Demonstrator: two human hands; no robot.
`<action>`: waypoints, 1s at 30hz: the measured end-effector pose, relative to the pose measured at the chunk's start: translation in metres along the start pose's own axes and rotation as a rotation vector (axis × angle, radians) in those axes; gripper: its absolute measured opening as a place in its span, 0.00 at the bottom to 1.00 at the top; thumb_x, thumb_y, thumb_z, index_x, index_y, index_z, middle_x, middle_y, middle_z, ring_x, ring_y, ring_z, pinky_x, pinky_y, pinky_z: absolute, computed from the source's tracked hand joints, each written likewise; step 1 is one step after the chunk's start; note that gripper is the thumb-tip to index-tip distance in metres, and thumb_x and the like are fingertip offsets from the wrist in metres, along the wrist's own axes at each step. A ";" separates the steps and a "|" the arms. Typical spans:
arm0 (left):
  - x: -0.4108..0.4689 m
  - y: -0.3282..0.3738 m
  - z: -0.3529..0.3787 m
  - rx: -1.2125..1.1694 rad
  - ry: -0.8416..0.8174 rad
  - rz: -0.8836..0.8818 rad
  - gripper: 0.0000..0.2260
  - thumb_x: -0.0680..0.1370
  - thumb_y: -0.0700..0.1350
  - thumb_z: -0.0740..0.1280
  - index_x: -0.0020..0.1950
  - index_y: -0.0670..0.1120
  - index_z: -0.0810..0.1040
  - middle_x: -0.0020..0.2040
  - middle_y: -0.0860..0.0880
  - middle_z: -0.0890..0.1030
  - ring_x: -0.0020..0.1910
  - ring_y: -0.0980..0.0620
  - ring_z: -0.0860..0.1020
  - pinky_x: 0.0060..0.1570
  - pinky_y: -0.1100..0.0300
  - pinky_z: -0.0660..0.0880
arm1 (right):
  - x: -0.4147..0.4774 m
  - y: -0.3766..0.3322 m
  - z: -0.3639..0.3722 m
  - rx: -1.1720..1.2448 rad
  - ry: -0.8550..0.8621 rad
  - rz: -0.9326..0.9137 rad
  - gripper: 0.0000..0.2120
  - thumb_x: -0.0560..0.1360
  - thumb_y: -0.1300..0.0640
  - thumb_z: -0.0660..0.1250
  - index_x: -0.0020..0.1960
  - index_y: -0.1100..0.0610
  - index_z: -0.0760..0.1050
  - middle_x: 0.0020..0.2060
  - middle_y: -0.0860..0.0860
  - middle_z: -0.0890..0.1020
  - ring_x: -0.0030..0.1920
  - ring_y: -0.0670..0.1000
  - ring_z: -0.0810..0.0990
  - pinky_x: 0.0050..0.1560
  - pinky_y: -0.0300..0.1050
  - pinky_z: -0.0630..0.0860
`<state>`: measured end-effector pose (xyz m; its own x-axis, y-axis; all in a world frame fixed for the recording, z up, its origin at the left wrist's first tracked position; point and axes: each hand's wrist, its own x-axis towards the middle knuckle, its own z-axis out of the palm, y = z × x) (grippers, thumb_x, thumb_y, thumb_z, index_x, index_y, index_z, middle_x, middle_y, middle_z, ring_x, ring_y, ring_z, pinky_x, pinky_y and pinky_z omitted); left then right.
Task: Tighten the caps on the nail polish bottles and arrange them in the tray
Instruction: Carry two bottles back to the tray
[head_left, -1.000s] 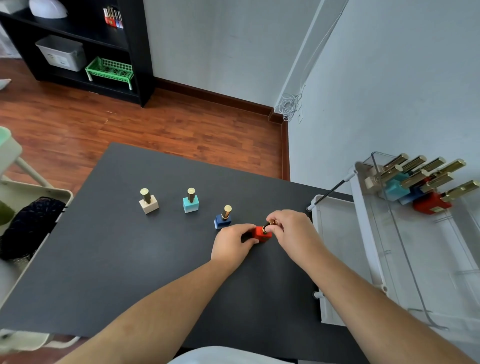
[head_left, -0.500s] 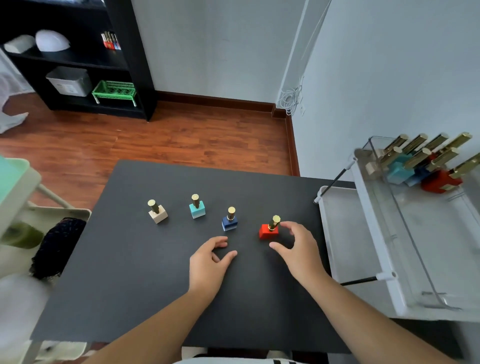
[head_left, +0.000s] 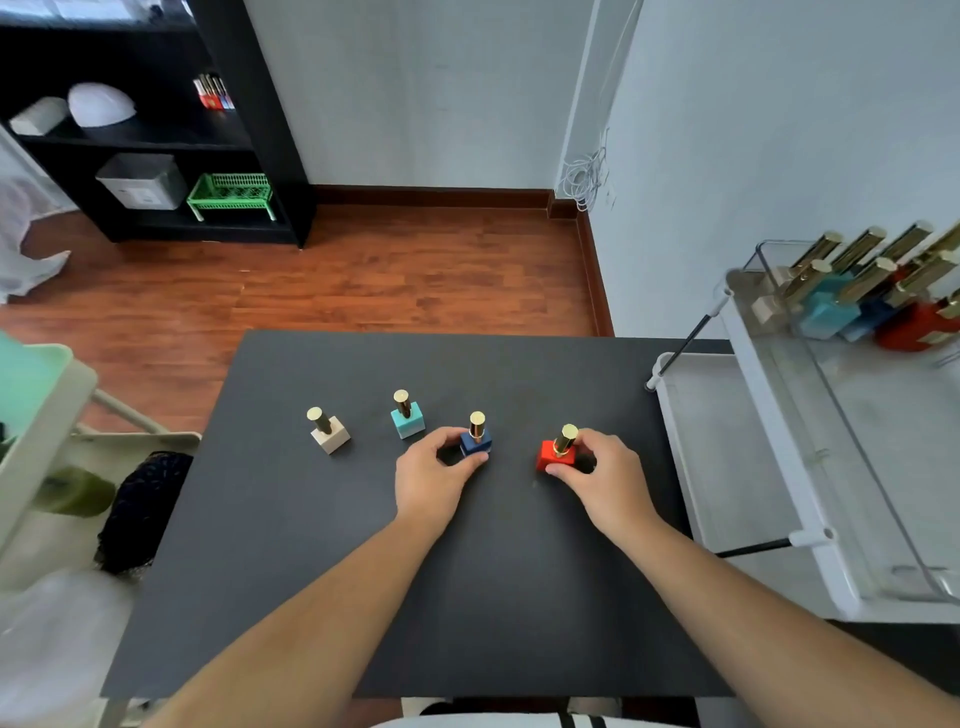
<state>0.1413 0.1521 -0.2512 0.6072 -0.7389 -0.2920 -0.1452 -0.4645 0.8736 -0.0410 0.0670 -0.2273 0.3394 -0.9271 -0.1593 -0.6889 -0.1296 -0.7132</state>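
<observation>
Both hands are down on the black worktop (head_left: 322, 571), each closed on one bottle. The left hand (head_left: 434, 486) has its fingers (head_left: 442, 434) curled narrowly round the base of the dark blue bottle (head_left: 475, 444), with the thumb pressed to the near side and the forefinger hooked round the far left side; the gold cap stands clear above the fingertips. The right hand (head_left: 605, 483) holds the red bottle (head_left: 553, 456) in the same way, thumb against the near edge of the base, the other fingers wrapped behind it and beside the gold cap. The two held bottles stand upright on the worktop, near each other but apart, the red one on the right of the left hand's fingertips. Beyond and to the left of the left hand's fingers stands the teal bottle (head_left: 408, 422), just beside the knuckle of the forefinger but not touching it, and farther left again, well clear of any fingers, the cream bottle (head_left: 330, 435); both are upright with caps on. Well to the right of the right hand's fingers, on a white trolley (head_left: 696, 447), lies the clear tray (head_left: 893, 467), and at its far end a cluster of gold-capped bottles (head_left: 852, 299) in cream, teal, blue and red stands packed closely together.
</observation>
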 end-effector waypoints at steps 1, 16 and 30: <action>-0.001 0.001 0.000 0.000 -0.003 0.004 0.10 0.68 0.47 0.77 0.42 0.62 0.80 0.40 0.60 0.81 0.31 0.61 0.73 0.39 0.66 0.71 | -0.001 0.000 0.000 -0.012 -0.001 -0.001 0.16 0.67 0.55 0.75 0.54 0.54 0.78 0.47 0.52 0.78 0.46 0.49 0.75 0.49 0.40 0.67; 0.004 0.139 -0.056 -0.088 0.068 0.324 0.10 0.67 0.49 0.77 0.41 0.64 0.82 0.30 0.60 0.77 0.30 0.59 0.72 0.31 0.72 0.67 | 0.018 -0.099 -0.091 0.019 0.157 -0.211 0.20 0.66 0.52 0.76 0.56 0.55 0.78 0.49 0.50 0.77 0.50 0.48 0.74 0.51 0.39 0.66; -0.046 0.298 0.064 -0.095 -0.244 0.640 0.07 0.65 0.47 0.78 0.40 0.55 0.83 0.36 0.60 0.83 0.36 0.64 0.80 0.40 0.68 0.75 | -0.012 -0.063 -0.291 -0.005 0.499 -0.161 0.09 0.65 0.54 0.76 0.42 0.54 0.78 0.33 0.47 0.79 0.37 0.50 0.77 0.34 0.36 0.69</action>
<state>0.0199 0.0163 -0.0020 0.2299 -0.9473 0.2231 -0.3405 0.1365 0.9303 -0.1879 -0.0165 0.0184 0.0958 -0.9499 0.2976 -0.6564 -0.2850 -0.6985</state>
